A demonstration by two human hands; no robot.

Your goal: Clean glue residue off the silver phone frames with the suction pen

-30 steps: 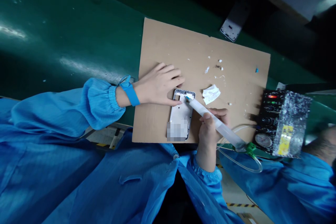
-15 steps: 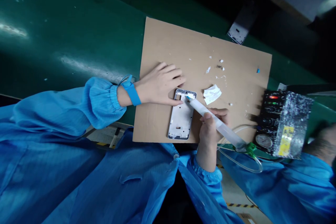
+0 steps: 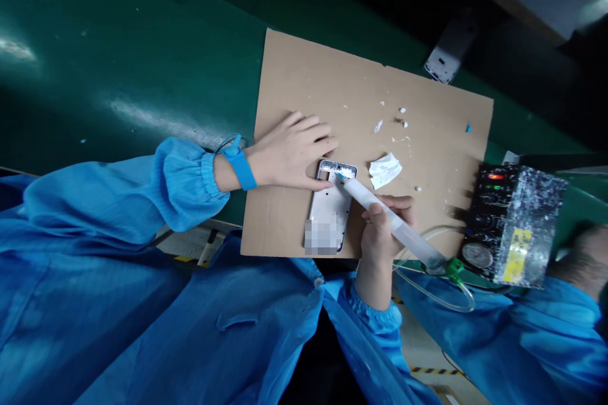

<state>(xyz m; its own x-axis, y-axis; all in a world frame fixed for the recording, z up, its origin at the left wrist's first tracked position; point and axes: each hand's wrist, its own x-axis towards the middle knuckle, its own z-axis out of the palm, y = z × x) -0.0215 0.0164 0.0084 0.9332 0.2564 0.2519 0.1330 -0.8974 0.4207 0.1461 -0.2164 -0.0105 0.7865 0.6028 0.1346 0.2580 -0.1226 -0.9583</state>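
Observation:
A silver phone frame lies on a brown cardboard sheet. My left hand, with a blue wrist strap, rests flat with fingers spread, pressing the frame's top left corner. My right hand is wrapped round a clear syringe-like dispenser. Its blue tip touches the frame's top edge. A clear hose runs from a green fitting at the dispenser's rear.
A crumpled white wipe and white blobs lie on the cardboard. A black control box with lights and a gauge stands at the right. Another phone frame lies on the green belt beyond. A person in blue is at the far right.
The phone frame on the belt beyond the cardboard has drifted to the right. My hands and the dispenser have hardly moved.

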